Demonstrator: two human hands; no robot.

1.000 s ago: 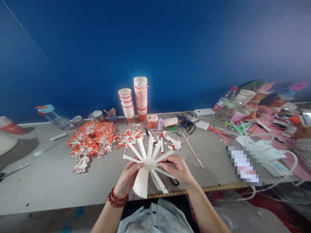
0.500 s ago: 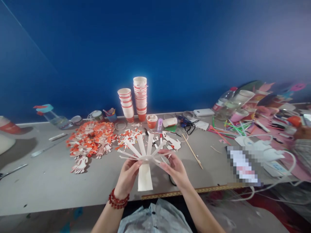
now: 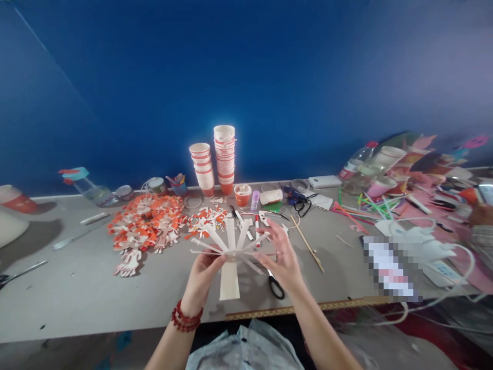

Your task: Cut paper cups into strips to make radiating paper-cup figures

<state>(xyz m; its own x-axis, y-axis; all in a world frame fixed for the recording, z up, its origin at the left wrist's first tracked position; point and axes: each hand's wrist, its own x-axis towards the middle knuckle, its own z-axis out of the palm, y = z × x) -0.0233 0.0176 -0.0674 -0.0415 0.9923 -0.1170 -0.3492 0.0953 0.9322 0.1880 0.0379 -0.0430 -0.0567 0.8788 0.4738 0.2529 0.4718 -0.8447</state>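
A white paper cup cut into strips is spread out like a fan in front of me, with one wide strip pointing toward me and several narrow ones splayed out. My left hand pinches it at the left of its small round middle. On the right, my right hand has its fingers spread around the right-hand strips, the thumb close to one of them; whether it touches is unclear. Below that hand lie scissors with black handles, partly hidden by it.
Behind stand tall paper cup stacks and a small cup of scraps. Orange and white paper cutouts are heaped at left. A wooden stick, a phone and a power strip lie right. Another person's hand shows far right.
My right hand has loosened from the strips; its fingers have risen and spread apart. The scissors' handle shows more now. My left hand keeps its hold on the cut cup.
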